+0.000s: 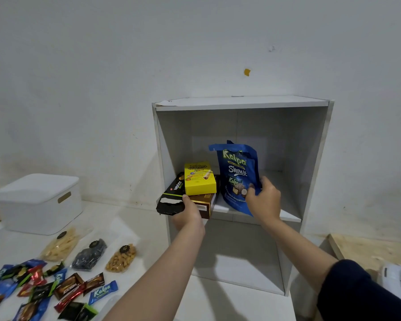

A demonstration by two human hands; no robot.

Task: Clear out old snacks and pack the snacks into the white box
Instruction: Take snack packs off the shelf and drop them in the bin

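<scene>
Snacks fill most of what we see, and furthest left a heap of small wrapped bars [39, 290] lies loose on the floor. Behind them stands the white box [36, 202] with its lid on, against the wall. Just right of the bars lie three clear bags side by side: pale sticks [59, 245], dark pieces [89, 253] and golden nuts [122, 257]. Further right is a white shelf unit [241, 105], open at the front. On its middle shelf a black box [171, 198] and a brown box [204, 203] jut over the front edge, and a yellow box [199, 178] sits on top of them. Our left hand [188, 215] holds the stack from its front edge, thumb on top and fingers underneath, out of sight. Beside the stack a blue pouch [237, 172] stands upright on the same shelf. Our right hand [263, 200] grips its lower right side, fingers curled round the edge and thumb on the front. At far right a wooden board [375, 249] lies on the floor.
</scene>
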